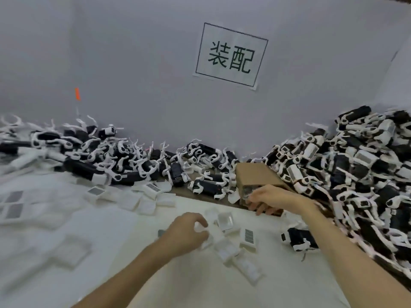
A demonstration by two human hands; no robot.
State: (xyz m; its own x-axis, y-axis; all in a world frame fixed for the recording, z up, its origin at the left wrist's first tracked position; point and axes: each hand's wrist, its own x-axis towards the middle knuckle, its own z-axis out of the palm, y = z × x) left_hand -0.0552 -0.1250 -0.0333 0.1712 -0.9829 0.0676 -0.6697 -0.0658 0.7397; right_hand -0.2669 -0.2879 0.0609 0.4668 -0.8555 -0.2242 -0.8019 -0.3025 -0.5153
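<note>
Near centre, a small white part (203, 230) is pinched by the curled left hand (186, 232), just above the table (155, 274). The part is judged light, stiff and smooth. Being thin-walled plastic, it may crack if squeezed, so it is best taken by its long edges. Just right of it, about five loose shells (229, 250) are seen, and one black unit (299, 238). Farther right, the right hand (269, 200) is curled at the mouth of the single box (255, 174); whether anything is held cannot be told. Farther left, roughly ten more shells lie blurred. Two heaps (355, 174) of units, past counting, are banked against the wall (111, 63), under one sign (231, 55).
</note>
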